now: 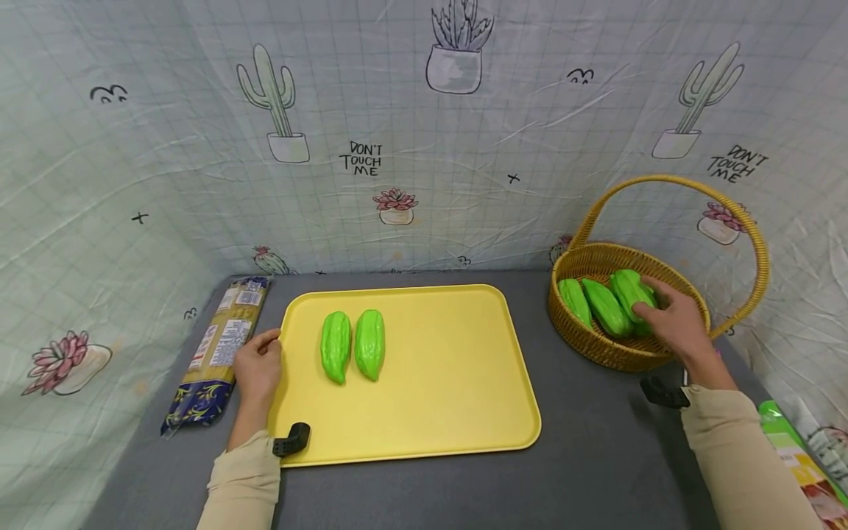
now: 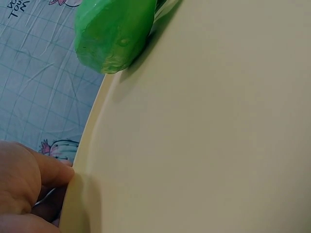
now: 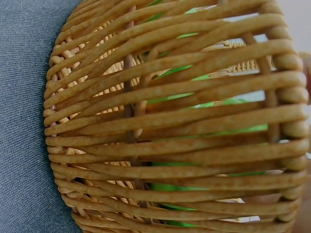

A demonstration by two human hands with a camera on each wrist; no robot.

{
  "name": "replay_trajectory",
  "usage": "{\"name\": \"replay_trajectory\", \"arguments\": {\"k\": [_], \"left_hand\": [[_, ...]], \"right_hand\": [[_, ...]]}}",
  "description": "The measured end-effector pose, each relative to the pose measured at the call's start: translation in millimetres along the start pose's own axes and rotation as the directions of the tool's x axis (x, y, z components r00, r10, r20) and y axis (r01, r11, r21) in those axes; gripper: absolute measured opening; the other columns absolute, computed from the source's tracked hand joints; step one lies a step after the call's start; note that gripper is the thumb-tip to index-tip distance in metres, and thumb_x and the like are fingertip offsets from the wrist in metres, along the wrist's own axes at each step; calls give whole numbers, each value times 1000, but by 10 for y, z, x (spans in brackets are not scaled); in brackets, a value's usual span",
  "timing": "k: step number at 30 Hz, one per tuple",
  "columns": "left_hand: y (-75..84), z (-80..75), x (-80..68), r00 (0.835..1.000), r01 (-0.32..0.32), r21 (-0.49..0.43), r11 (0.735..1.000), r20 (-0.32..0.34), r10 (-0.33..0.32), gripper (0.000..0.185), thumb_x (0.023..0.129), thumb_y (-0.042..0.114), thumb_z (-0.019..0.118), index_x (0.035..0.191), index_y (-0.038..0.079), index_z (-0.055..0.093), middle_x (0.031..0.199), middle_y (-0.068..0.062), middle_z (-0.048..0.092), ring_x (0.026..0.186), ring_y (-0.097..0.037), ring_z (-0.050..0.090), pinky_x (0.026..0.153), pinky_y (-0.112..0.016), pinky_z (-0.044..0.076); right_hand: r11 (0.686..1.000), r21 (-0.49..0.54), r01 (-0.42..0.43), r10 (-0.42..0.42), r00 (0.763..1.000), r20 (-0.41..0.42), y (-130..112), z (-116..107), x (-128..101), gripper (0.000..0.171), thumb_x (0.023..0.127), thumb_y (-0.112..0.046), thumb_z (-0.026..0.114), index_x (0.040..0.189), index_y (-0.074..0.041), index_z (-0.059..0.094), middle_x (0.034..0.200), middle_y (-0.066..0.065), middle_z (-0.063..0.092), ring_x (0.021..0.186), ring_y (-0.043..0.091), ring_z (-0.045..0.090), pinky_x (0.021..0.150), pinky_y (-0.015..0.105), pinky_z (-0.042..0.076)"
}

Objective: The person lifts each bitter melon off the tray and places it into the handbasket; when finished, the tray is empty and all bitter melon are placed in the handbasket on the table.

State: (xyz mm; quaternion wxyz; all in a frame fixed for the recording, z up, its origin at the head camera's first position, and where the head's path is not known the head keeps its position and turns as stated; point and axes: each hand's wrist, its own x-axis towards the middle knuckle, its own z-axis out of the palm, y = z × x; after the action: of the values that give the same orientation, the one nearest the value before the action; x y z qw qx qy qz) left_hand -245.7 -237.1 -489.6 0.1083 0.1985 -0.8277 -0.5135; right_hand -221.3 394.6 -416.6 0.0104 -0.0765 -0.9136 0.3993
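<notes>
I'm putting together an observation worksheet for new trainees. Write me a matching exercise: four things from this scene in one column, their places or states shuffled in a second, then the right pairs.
Column one
1. Yellow tray
2. Wicker basket
3. Left hand
4. Long packet

Column two
A. Fingers at the tray's left rim
B. Lies on the dark tabletop, farther left than the tray
C. Bears exactly two green gourd-shaped pieces
D. Has a tall arched handle, and the right hand reaches into it

Right pairs
1-C, 2-D, 3-A, 4-B
</notes>
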Motion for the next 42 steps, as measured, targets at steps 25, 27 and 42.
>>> {"name": "replay_trajectory", "arguments": {"k": [25, 27, 42], "left_hand": [[-74, -8, -6, 1000, -22, 2, 1000, -1, 22, 36, 107, 11, 46, 138, -1, 62, 135, -27, 62, 118, -37, 60, 66, -1, 35], [-68, -7, -6, 1000, -25, 3, 1000, -4, 25, 37, 107, 11, 46, 138, -1, 62, 135, -26, 62, 119, -36, 60, 67, -1, 35], [-24, -1, 12, 1000, -29, 1, 1000, -3, 29, 36, 107, 10, 46, 138, -1, 62, 134, -26, 62, 118, -35, 60, 68, -2, 35]], "right_hand": [[986, 91, 140, -127, 983, -135, -379, 126, -194, 70, 103, -43, 58, 163, -21, 29, 169, 17, 25, 147, 51, 32, 118, 49, 39], [983, 80, 168, -156, 977, -144, -448, 148, -205, 69, 103, -42, 58, 162, -21, 31, 168, 16, 28, 148, 45, 35, 114, 26, 43], [959, 111, 262, -257, 965, -54, -771, 443, -209, 69, 104, -36, 59, 163, -16, 28, 166, 18, 32, 148, 42, 38, 96, 4, 44]]}}
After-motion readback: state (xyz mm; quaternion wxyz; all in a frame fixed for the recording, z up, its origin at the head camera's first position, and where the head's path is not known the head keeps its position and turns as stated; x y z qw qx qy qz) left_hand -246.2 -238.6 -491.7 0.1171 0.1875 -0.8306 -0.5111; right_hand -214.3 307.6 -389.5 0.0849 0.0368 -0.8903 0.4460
